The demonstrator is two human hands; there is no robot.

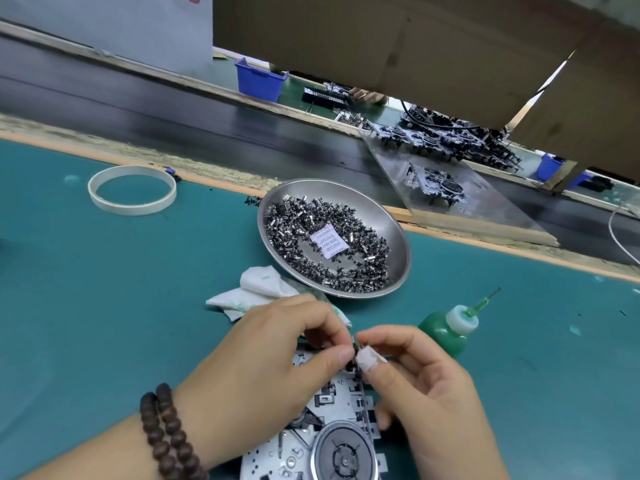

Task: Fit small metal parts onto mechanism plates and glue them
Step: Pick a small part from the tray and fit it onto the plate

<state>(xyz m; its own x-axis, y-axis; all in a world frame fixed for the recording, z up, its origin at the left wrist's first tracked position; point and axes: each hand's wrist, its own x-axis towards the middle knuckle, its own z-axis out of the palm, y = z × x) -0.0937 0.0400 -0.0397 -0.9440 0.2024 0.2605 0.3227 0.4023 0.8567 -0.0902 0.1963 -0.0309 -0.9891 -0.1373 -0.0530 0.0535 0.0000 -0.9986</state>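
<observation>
Head view: a teal bench [104, 306] runs beside a dark conveyor belt [173, 123] under cardboard sheets. A steel dish [398, 233] of small metal parts [304, 220] sits near a green glue bottle [446, 330]. Both hands, left [277, 362] and right [426, 393], pinch a tiny, hard-to-see part over the mechanism plate [332, 427], partly cut off below.

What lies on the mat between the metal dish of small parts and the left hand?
In the head view, a crumpled white cloth lies between the metal dish and the left hand, its edge tucked behind the knuckles.
</observation>
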